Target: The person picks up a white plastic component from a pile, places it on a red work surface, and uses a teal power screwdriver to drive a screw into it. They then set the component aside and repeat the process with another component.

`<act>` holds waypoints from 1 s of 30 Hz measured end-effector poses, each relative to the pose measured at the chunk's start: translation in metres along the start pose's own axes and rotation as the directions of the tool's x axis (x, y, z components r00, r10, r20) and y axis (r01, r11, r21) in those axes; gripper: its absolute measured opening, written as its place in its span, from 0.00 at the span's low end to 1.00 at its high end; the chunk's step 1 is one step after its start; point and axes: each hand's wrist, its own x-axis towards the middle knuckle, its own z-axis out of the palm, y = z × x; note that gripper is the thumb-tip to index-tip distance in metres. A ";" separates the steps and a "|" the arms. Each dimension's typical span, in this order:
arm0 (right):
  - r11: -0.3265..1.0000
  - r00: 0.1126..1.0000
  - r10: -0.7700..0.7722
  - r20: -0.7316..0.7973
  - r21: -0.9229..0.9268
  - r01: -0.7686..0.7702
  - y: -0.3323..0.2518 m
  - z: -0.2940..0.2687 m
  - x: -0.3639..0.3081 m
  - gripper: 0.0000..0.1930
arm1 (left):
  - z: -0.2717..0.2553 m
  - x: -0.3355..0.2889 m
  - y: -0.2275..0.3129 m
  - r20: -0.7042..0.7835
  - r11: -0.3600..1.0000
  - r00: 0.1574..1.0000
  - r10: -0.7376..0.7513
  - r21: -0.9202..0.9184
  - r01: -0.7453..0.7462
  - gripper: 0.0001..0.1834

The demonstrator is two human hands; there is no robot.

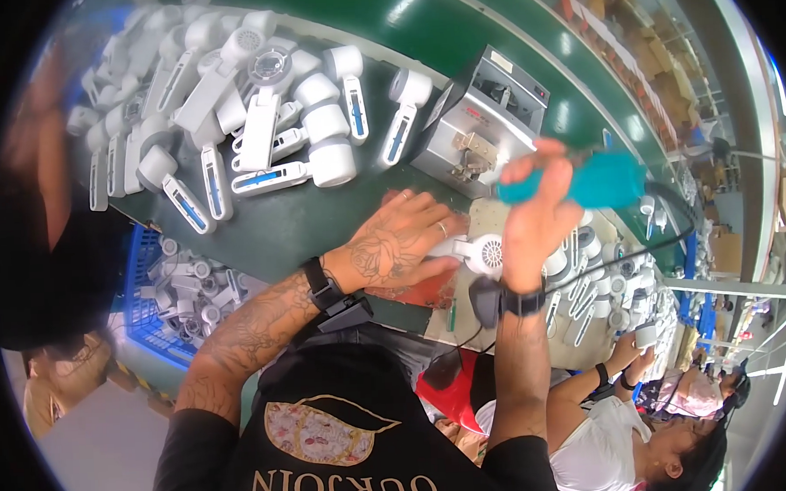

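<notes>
My left hand [402, 241] is closed around the handle of a white handheld fan [486, 254], whose round head with a slotted grille points right. It holds the fan low over a reddish mat [417, 290] on the bench. Just right of it, my raised right hand [537, 222] grips a teal corded electric screwdriver [583, 183], blurred and lying roughly level. The tool's left end is near a silver metal screw feeder box [480, 123]; its tip does not show clearly. A black cable [664, 234] curves from the tool's right end.
Many white fan bodies with open handles [274, 128] are heaped on the green bench [261, 242] at the left. A blue crate [141, 292] of white parts stands below. More parts [587, 281] lie to the right, beside a co-worker in white [594, 438]. Another person's arm [51, 155] shows at far left.
</notes>
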 end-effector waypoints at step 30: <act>0.994 0.996 0.072 0.055 0.077 -0.076 -0.004 -0.035 -0.064 0.27 | 0.000 0.001 0.001 0.057 0.997 0.997 -0.054 -0.056 0.057 0.18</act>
